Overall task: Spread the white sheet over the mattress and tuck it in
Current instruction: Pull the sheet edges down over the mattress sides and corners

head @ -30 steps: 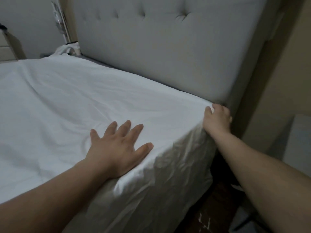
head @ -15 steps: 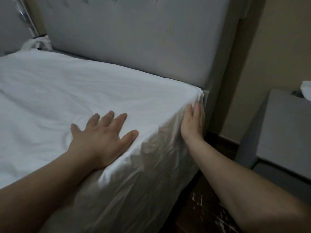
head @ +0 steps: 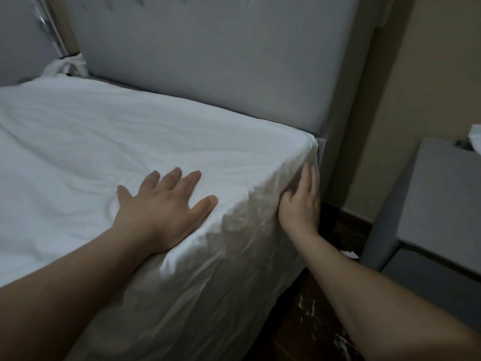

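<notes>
The white sheet (head: 109, 142) covers the top of the mattress and hangs wrinkled down its near side (head: 208, 290). My left hand (head: 161, 207) lies flat on the sheet near the mattress edge, fingers spread. My right hand (head: 302, 201) presses with straight fingers against the sheet on the side of the mattress, just below its corner by the headboard. A strip of bare grey mattress or frame (head: 322, 155) shows at that corner.
A padded grey headboard (head: 213, 61) stands behind the mattress. A grey bedside cabinet (head: 437, 199) sits to the right, with a narrow dark wooden floor gap (head: 312, 316) between it and the bed. Bunched white cloth (head: 66, 67) lies at the far left corner.
My right hand slid from the top corner of the mattress down onto its side and flattened. My left hand stayed pressed on the sheet. The view shifted right.
</notes>
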{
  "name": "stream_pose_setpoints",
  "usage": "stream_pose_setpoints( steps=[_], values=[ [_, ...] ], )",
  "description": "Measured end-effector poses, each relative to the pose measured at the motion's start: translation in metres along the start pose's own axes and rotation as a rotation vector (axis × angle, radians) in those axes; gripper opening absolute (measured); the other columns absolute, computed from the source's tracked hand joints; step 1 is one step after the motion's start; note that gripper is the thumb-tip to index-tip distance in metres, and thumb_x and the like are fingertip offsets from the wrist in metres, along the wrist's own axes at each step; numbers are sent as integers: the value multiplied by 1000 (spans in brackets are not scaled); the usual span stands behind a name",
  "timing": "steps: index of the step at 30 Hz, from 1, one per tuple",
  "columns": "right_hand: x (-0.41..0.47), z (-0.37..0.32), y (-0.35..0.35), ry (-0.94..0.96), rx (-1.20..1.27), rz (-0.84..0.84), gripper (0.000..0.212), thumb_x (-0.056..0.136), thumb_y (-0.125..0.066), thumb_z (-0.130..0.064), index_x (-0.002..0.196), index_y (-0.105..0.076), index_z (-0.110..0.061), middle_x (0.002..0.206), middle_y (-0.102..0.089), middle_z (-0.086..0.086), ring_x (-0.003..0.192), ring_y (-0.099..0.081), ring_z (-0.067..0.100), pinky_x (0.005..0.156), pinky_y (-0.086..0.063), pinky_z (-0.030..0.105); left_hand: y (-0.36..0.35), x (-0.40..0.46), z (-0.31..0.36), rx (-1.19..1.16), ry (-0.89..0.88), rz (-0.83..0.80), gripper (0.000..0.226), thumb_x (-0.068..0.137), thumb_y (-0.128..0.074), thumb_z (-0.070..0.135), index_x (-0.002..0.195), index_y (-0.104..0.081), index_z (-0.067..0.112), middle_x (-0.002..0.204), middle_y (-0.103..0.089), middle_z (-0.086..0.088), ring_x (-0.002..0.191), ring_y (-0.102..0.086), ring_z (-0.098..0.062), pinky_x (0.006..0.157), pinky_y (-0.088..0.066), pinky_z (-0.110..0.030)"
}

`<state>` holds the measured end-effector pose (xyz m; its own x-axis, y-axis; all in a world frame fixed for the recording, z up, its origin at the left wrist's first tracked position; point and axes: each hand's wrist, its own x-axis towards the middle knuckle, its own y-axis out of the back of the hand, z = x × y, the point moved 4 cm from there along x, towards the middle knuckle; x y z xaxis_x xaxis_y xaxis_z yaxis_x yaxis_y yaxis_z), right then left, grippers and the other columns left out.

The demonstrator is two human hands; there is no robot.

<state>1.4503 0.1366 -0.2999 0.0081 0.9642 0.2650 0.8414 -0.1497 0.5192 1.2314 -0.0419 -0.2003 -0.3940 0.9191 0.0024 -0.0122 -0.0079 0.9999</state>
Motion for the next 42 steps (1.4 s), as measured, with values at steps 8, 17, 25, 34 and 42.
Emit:
stream_pose_setpoints(
  steps=[8, 17, 25, 34, 42],
  values=[
    [46, 8, 33, -275, -73, -219, 62, 89, -51, -17, 151, -45, -17, 147, -54, 13, 130, -55, 37, 105, -48, 39, 4, -6, 1, 0, 0, -26, 99, 68, 7, 95, 157, 7, 50, 171, 1, 15, 159, -1, -24, 117, -11, -74],
    [107, -45, 39, -40, -83, -326, 72, 94, -40, -2, 163, -24, -15, 169, -15, 10, 155, -21, 30, 127, -19, 35, 2, -5, 0, 8, 5, -7, 91, 77, 2, 92, 156, 8, 49, 171, 0, 16, 158, -2, -23, 116, -14, -73],
    [100, -33, 31, -188, -221, -421, 73, 92, -52, -16, 160, -24, -10, 157, -40, 19, 134, -50, 40, 110, -46, 45, 0, -3, 1, 8, -3, 25, 85, 81, -1, 90, 155, 5, 50, 171, -3, 14, 158, -4, -25, 115, -15, -74],
    [-2, -154, 12, 588, -416, -456, 57, 101, -39, -45, 153, -46, -24, 170, -25, -1, 158, -12, 21, 128, -11, 45, 37, -35, 16, -33, -96, 317, 69, 99, -16, 71, 156, -32, 36, 171, -16, 7, 158, -8, -19, 119, -13, -71],
    [-77, -259, -55, 724, -434, -782, 54, 105, -43, -49, 155, -42, -28, 168, -27, -3, 157, -13, 23, 126, -15, 45, 48, -82, -106, -72, 329, 2, 75, 93, -18, 79, 158, -22, 42, 173, 1, 8, 159, 2, -21, 115, -2, -76]
  ],
)
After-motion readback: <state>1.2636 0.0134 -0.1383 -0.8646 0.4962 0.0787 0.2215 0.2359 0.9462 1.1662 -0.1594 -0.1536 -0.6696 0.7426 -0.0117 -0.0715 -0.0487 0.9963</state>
